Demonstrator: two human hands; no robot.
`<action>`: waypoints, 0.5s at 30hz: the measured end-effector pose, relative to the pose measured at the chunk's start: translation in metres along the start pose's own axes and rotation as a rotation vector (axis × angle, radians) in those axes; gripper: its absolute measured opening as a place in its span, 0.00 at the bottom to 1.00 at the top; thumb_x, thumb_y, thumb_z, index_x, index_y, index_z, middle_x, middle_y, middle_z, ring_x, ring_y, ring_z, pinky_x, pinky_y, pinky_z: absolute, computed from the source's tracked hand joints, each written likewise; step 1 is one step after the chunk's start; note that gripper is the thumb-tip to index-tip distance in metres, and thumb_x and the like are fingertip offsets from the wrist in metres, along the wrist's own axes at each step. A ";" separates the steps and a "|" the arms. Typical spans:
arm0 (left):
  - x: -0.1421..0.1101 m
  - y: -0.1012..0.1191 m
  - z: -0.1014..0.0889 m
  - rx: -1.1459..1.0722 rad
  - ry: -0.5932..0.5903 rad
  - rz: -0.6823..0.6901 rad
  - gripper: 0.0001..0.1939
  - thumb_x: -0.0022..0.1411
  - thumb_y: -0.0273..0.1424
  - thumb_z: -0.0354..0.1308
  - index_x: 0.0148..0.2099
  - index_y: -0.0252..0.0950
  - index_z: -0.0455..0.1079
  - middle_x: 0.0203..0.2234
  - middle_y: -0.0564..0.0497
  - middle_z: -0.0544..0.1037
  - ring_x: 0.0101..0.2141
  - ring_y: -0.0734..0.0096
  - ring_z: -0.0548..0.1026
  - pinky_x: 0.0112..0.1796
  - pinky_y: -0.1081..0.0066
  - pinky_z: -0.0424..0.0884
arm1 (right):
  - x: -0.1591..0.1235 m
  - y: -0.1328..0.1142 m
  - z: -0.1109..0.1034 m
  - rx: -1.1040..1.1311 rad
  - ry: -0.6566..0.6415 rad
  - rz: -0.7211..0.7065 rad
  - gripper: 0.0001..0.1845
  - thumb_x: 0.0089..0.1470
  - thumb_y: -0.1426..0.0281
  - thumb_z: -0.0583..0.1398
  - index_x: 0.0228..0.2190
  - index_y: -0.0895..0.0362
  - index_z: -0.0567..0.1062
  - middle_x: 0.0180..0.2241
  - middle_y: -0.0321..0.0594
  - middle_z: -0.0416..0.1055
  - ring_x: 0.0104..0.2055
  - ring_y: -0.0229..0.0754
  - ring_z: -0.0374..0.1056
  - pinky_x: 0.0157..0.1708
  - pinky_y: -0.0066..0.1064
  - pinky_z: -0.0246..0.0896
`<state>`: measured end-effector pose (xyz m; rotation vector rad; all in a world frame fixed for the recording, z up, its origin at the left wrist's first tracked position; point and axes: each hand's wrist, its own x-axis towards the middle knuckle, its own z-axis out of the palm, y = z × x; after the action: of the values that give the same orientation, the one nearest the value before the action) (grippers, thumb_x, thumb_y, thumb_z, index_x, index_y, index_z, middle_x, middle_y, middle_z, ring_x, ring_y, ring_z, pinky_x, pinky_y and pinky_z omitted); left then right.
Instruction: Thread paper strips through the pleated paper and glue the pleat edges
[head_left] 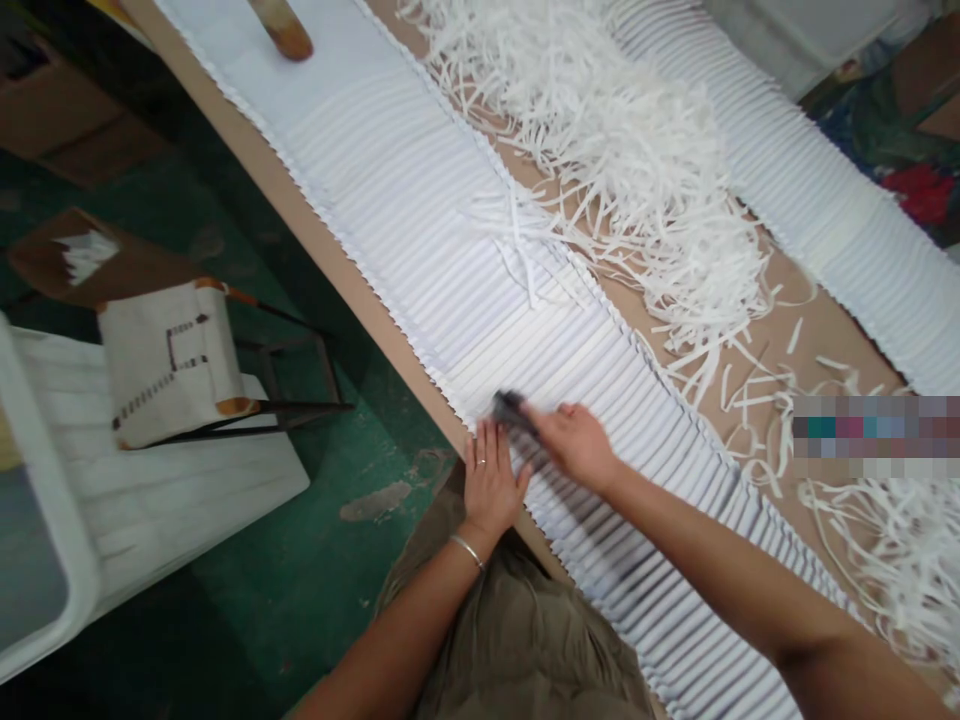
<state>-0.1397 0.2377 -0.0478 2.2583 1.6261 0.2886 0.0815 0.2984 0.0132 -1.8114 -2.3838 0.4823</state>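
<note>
A long row of overlapping white pieces (420,230), like stacked paper or fabric edges, runs diagonally along the table. My left hand (491,480) lies on the near edge of the row, its fingers stretched out flat; a ring and a bracelet are on it. Closed round a small dark tool (514,408), my right hand (577,440) is over the row just right of my left fingertips. Motion blurs the tool, so I cannot tell its kind. Several loose white strips (525,250) lie across the row farther up.
White strips are heaped in a large pile (645,160), with another pile (907,560) at right. A second white row (810,190) lies behind. Something brown with a rounded end (285,30) rests at the top. Left of the table stand a cloth-covered stool (176,360) and a white bin (82,560).
</note>
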 end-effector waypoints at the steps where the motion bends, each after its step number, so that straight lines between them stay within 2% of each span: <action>1: 0.000 0.002 0.004 0.012 -0.015 0.004 0.39 0.72 0.44 0.51 0.72 0.17 0.57 0.67 0.23 0.61 0.71 0.38 0.52 0.68 0.40 0.49 | 0.003 -0.015 0.012 0.017 -0.039 -0.114 0.30 0.65 0.62 0.60 0.66 0.49 0.68 0.35 0.40 0.77 0.41 0.44 0.66 0.44 0.33 0.58; 2: -0.001 0.003 0.009 0.024 -0.022 0.002 0.38 0.71 0.44 0.52 0.71 0.18 0.59 0.66 0.23 0.63 0.71 0.37 0.54 0.68 0.40 0.49 | 0.008 -0.019 0.018 0.007 -0.084 -0.266 0.28 0.66 0.65 0.58 0.65 0.50 0.69 0.35 0.42 0.77 0.42 0.46 0.66 0.45 0.35 0.58; 3: -0.002 0.003 0.012 0.035 -0.019 -0.001 0.39 0.71 0.45 0.52 0.71 0.19 0.59 0.67 0.24 0.63 0.71 0.38 0.54 0.68 0.40 0.49 | 0.015 -0.009 0.019 -0.028 -0.096 -0.320 0.27 0.67 0.67 0.56 0.66 0.51 0.68 0.35 0.44 0.77 0.42 0.46 0.66 0.45 0.36 0.57; 4: -0.004 0.003 0.015 0.042 -0.007 -0.004 0.39 0.71 0.45 0.52 0.72 0.20 0.58 0.68 0.25 0.60 0.71 0.39 0.52 0.68 0.41 0.50 | 0.022 0.012 0.014 -0.076 -0.074 -0.262 0.27 0.68 0.70 0.54 0.66 0.53 0.68 0.35 0.45 0.77 0.42 0.46 0.65 0.45 0.37 0.56; 5: -0.006 0.002 0.016 0.047 0.008 -0.008 0.40 0.71 0.45 0.52 0.73 0.20 0.56 0.70 0.27 0.57 0.72 0.40 0.50 0.68 0.41 0.50 | 0.031 0.042 0.003 -0.125 -0.023 -0.105 0.27 0.68 0.70 0.54 0.66 0.56 0.68 0.33 0.46 0.77 0.41 0.46 0.65 0.45 0.38 0.55; 7: -0.009 0.000 0.013 0.042 0.041 0.011 0.40 0.72 0.44 0.51 0.75 0.21 0.52 0.72 0.28 0.52 0.73 0.43 0.46 0.69 0.43 0.51 | 0.047 0.107 -0.028 -0.191 0.090 0.244 0.26 0.68 0.66 0.55 0.64 0.56 0.70 0.35 0.47 0.78 0.40 0.45 0.65 0.46 0.39 0.54; 8: -0.008 -0.001 0.010 0.033 0.055 0.028 0.40 0.73 0.44 0.50 0.75 0.22 0.50 0.72 0.29 0.51 0.73 0.45 0.45 0.69 0.43 0.51 | 0.055 0.133 -0.044 -0.218 0.137 0.338 0.26 0.69 0.65 0.53 0.64 0.60 0.71 0.37 0.51 0.78 0.40 0.46 0.65 0.45 0.40 0.53; 9: -0.006 -0.003 0.005 0.021 0.071 0.039 0.39 0.74 0.43 0.49 0.76 0.23 0.48 0.72 0.30 0.51 0.73 0.47 0.45 0.69 0.44 0.50 | 0.061 0.148 -0.056 -0.237 0.173 0.401 0.27 0.69 0.67 0.51 0.63 0.66 0.71 0.36 0.55 0.78 0.38 0.47 0.65 0.44 0.41 0.54; 10: -0.001 -0.007 0.000 0.008 0.090 0.037 0.38 0.74 0.42 0.47 0.77 0.24 0.46 0.73 0.31 0.51 0.74 0.48 0.45 0.69 0.45 0.50 | 0.067 0.150 -0.062 -0.253 0.220 0.460 0.28 0.69 0.66 0.50 0.63 0.69 0.70 0.36 0.57 0.77 0.38 0.48 0.65 0.42 0.42 0.54; 11: 0.007 -0.011 -0.005 -0.002 0.113 0.019 0.38 0.75 0.40 0.46 0.77 0.25 0.44 0.73 0.32 0.50 0.74 0.50 0.44 0.69 0.45 0.50 | 0.072 0.139 -0.062 -0.256 0.260 0.476 0.30 0.70 0.66 0.48 0.64 0.70 0.68 0.36 0.57 0.77 0.37 0.49 0.66 0.42 0.42 0.55; 12: 0.018 -0.017 -0.010 -0.006 0.139 -0.022 0.37 0.76 0.39 0.45 0.78 0.26 0.42 0.73 0.33 0.49 0.74 0.50 0.44 0.70 0.45 0.49 | 0.077 0.116 -0.055 -0.252 0.295 0.467 0.31 0.70 0.64 0.48 0.67 0.68 0.64 0.36 0.55 0.77 0.37 0.49 0.66 0.42 0.41 0.56; 13: 0.032 -0.024 -0.015 0.000 0.167 -0.081 0.37 0.76 0.38 0.44 0.78 0.25 0.42 0.74 0.32 0.48 0.74 0.50 0.43 0.70 0.45 0.49 | 0.081 0.084 -0.042 -0.207 0.314 0.372 0.31 0.70 0.63 0.48 0.68 0.64 0.62 0.35 0.50 0.76 0.37 0.48 0.67 0.42 0.39 0.57; 15: 0.060 -0.039 -0.020 0.036 0.212 -0.216 0.37 0.75 0.38 0.44 0.77 0.22 0.45 0.73 0.29 0.46 0.74 0.46 0.40 0.69 0.42 0.47 | 0.092 0.014 -0.011 -0.101 0.153 -0.063 0.28 0.70 0.65 0.50 0.67 0.59 0.64 0.33 0.45 0.76 0.39 0.48 0.68 0.44 0.38 0.58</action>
<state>-0.1615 0.3082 -0.0460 2.1126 1.9788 0.4585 0.0717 0.3915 0.0099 -1.7373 -2.3914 0.2113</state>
